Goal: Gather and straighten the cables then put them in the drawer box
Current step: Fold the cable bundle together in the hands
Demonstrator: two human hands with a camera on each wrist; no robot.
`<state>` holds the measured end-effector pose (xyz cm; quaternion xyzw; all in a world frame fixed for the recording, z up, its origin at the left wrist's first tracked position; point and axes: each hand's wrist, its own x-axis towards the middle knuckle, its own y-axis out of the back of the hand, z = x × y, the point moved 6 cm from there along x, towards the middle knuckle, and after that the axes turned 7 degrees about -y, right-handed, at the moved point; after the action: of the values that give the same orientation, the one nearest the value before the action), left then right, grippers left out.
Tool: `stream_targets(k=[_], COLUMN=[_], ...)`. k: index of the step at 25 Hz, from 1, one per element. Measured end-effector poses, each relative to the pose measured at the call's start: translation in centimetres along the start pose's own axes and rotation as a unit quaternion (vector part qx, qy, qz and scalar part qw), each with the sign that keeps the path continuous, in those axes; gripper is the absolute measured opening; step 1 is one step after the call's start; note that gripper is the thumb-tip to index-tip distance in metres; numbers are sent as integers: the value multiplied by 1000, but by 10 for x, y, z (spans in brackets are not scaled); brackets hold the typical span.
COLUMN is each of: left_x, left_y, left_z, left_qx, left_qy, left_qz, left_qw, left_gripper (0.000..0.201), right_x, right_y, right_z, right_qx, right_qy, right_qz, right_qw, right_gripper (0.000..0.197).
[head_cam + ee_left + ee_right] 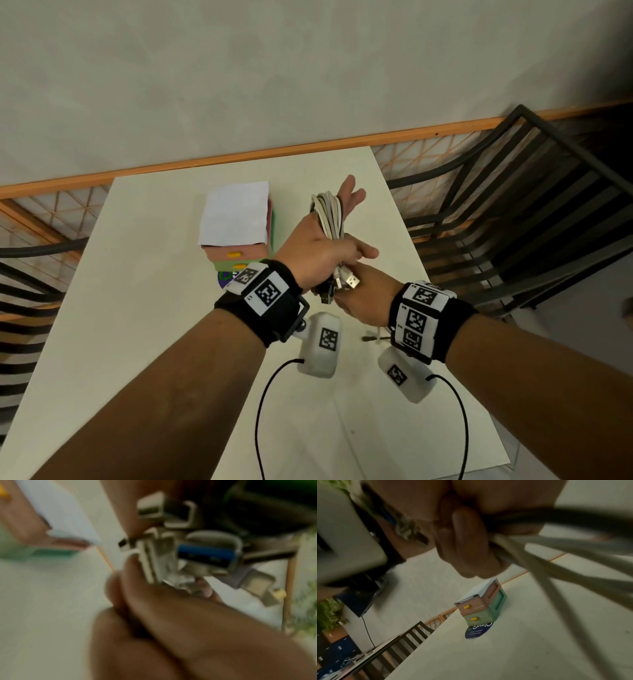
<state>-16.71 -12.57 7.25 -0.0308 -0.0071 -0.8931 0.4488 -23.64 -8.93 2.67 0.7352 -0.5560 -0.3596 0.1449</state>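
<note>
A bundle of white and grey cables (330, 216) is looped round my left hand (320, 251), held above the table. That hand's fingers point straight away from me and its thumb sticks out to the right. The USB plugs (349, 281) hang out below the thumb; the blurred left wrist view shows them close up (205, 553). My right hand (363, 298) sits just under them, and its curled fingers (467, 545) grip the cable strands (547, 561). The small drawer box (236, 255) stands to the left, both drawers shut (481, 609).
White paper (236, 212) lies on top of the drawer box, and a round blue sticker (478, 630) lies in front of it. The white table (137, 308) has black slatted chairs (513, 205) on both sides. A small dark item (373, 338) lies under my right wrist.
</note>
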Motion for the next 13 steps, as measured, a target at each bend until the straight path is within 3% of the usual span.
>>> stream_targets(k=[3, 6, 8, 11, 13], left_x=[-4, -12, -18, -23, -25], left_y=[7, 19, 28, 27, 25], left_z=[-16, -35, -43, -52, -52], left_qx=[184, 344, 362, 319, 325], left_qy=[10, 17, 14, 24, 41], left_qz=[-49, -61, -64, -119, -128], left_qw=[982, 937, 930, 940, 936], left_gripper=[102, 92, 98, 132, 137], right_x=[-1, -8, -14, -18, -19], right_y=[-14, -19, -11, 12, 22], right_z=[8, 15, 11, -1, -16], right_qx=[-36, -64, -82, -96, -116], right_qy=[5, 17, 37, 56, 83], right_qz=[-74, -127, -133, -105, -96], right_qw=[997, 990, 987, 988, 985], right_gripper=[25, 26, 27, 20, 28])
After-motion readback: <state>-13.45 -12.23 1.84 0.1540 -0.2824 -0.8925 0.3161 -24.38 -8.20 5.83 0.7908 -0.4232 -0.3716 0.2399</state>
